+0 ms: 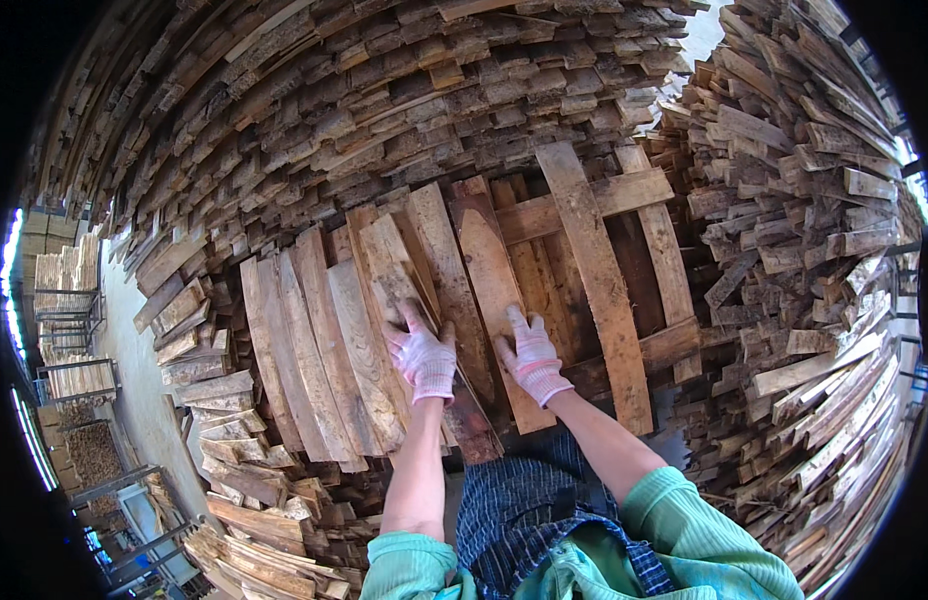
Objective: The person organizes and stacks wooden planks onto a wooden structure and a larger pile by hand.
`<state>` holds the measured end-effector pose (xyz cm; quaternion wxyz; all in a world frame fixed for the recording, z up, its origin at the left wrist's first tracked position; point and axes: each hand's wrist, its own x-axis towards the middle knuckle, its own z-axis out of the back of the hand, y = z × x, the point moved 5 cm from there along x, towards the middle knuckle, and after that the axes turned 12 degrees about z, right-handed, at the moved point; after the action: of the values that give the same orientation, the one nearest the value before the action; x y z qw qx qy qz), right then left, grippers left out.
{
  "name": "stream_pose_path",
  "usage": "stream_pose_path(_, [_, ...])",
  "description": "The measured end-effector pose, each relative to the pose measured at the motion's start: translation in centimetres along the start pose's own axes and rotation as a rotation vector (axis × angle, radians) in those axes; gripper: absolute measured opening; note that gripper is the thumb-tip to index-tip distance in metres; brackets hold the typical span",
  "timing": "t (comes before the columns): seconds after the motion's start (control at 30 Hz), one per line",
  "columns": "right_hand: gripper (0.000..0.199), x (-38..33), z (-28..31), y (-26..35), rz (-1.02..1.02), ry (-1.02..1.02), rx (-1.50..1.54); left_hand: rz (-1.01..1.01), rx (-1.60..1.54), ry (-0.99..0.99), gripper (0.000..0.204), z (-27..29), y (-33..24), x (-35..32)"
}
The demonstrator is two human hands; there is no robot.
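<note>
I'd best press evenly, my left hand spread over the pale plank, my right hand spread on the brown board farther right, though I can't tell whether either grips.

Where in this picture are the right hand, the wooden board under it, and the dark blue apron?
Right hand (pixel 532 355): head view, middle of the gloved hand.
Wooden board (pixel 492 272): head view, bare wood above the fingers.
Dark blue apron (pixel 504 512): head view, its patterned front.
</note>
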<state>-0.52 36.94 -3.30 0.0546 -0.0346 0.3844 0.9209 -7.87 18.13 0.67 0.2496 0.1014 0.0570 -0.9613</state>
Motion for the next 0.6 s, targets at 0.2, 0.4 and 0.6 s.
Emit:
stream_pose_path(0.2, [0.068, 1.4, 3.8, -1.3, -0.048, 0.390, -0.209, 0.019, -0.258, 0.158, 0.098, 1.8, -1.5, -0.3])
stream_pose_path(0.4, [0.096, -0.1, 12.3, -8.6, -0.480, 0.061, -0.485, -0.361, -0.611, 0.146, 0.088, 4.3, -12.0, -6.9])
stream_pose_path(0.6, [0.106, -1.1, 14.4, -11.4, -0.357, 0.131, -0.184, -0.526, -0.035, 0.063, 0.117, -3.8, -20.1, -10.3])
